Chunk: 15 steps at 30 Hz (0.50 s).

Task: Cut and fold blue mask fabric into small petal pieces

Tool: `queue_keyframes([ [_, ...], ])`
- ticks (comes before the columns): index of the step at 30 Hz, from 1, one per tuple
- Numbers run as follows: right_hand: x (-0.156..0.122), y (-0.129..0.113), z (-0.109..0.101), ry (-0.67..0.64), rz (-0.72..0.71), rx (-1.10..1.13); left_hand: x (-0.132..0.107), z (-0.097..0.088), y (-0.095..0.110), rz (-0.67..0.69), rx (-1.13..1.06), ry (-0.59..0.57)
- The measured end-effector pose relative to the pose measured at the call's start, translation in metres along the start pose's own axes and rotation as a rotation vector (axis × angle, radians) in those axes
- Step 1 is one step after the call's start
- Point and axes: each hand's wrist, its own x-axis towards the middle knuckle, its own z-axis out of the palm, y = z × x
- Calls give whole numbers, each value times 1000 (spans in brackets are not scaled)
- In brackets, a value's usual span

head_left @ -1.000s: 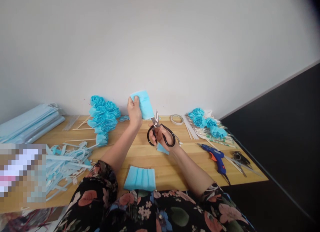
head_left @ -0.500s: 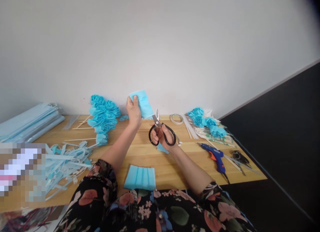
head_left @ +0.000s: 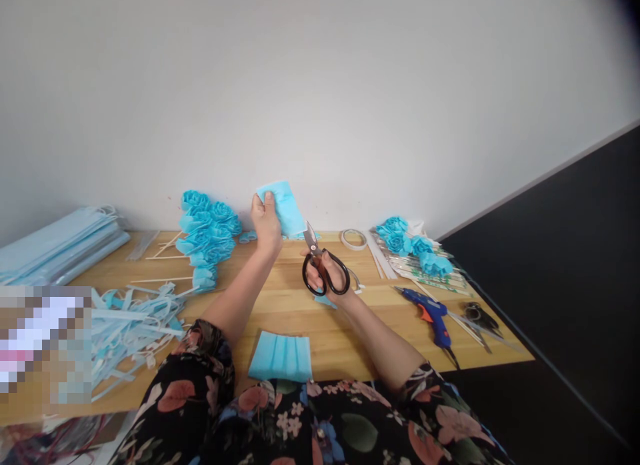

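My left hand (head_left: 265,219) pinches a folded light-blue piece of mask fabric (head_left: 286,208) by its left side, thumb on top, raised above the table. In my right hand (head_left: 320,275) are black-handled scissors (head_left: 313,248), their blades pointing up at the lower right corner of the fabric. The blades look nearly closed. Under the right hand a small blue scrap (head_left: 326,299) lies partly hidden. A pleated blue mask piece (head_left: 281,356) rests on the table close to my body.
Blue fabric flowers (head_left: 207,231) on sticks lie at left, beside cut mask strips (head_left: 135,325) and a mask stack (head_left: 55,245). To the right are a tape roll (head_left: 353,239), more blue flowers (head_left: 413,243), a blue glue gun (head_left: 430,311) and black-handled snips (head_left: 480,315).
The scissor blades have closed from spread apart, and the handles have come nearer each other. My left hand and the fabric have shifted only slightly left.
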Motion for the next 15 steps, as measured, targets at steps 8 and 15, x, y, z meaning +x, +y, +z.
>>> queue_keyframes([
  [8, 2, 2, -1, -20, -4, -4, 2, -2, 0, 16, 33, 4],
  [15, 1, 5, -5, -16, 9, -45, 4, -3, 3, 7, 18, -6],
])
